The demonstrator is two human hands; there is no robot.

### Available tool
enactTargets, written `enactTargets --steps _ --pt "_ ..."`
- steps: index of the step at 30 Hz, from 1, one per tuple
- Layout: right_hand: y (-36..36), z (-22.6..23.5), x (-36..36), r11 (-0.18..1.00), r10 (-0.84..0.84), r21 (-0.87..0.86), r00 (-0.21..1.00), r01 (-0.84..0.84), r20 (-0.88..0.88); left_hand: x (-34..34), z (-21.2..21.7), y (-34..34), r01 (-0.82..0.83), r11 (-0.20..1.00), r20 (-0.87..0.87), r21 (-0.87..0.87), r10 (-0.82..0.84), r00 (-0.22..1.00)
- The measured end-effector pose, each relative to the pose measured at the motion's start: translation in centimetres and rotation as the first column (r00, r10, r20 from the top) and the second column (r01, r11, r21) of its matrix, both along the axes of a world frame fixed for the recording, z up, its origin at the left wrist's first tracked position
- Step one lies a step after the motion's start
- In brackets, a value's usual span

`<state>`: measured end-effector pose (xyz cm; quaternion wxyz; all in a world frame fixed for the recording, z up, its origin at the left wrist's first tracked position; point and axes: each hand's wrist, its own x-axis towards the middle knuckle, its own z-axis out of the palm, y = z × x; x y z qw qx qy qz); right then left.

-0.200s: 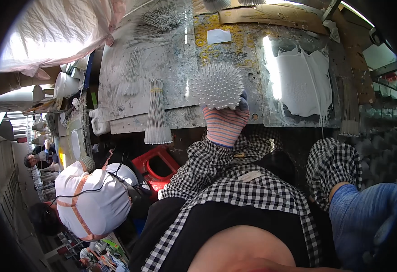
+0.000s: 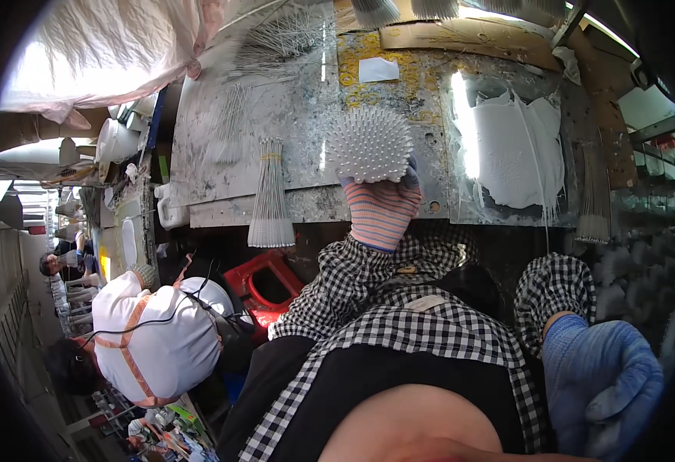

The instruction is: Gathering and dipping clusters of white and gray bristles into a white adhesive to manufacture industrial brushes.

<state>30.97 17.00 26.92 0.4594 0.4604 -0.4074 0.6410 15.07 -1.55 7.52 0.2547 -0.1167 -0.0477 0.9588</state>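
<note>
Little has shifted: my left hand (image 2: pixel 382 209) still grips the white spiky ball (image 2: pixel 370 143) over the worktop (image 2: pixel 291 115); right hand (image 2: pixel 601 385) hangs loosely curled, empty.

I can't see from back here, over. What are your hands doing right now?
Left hand, striped glove, holds white spiky ball over workbench. Right hand, blue glove, low, holds nothing. Bundle of white sticks beside ball, apart.

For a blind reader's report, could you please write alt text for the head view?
A left hand in a striped knit glove holds a white, round, spiky ball above a paint-spattered grey metal workbench. The right hand, in a blue glove, hangs low, empty. A white stick bundle lies nearby.
</note>
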Motion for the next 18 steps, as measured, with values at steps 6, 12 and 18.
enactTargets --steps 6,12,18 --pt "-1.9 -5.9 0.0 0.869 -0.492 -0.081 0.836 0.488 -0.242 -0.7 0.1 -0.2 -0.019 0.999 -0.017 -0.047 0.018 1.000" --pt "0.4 -7.0 -2.9 0.703 -0.430 0.549 0.885 0.452 -0.179 -1.2 0.6 -0.4 0.023 0.991 -0.156 -0.135 -0.044 0.987" --pt "3.9 -9.7 -6.9 0.781 -0.616 0.500 0.595 0.374 0.517 -3.4 3.3 -0.6 -0.056 0.796 -0.364 -0.603 -0.211 0.907"
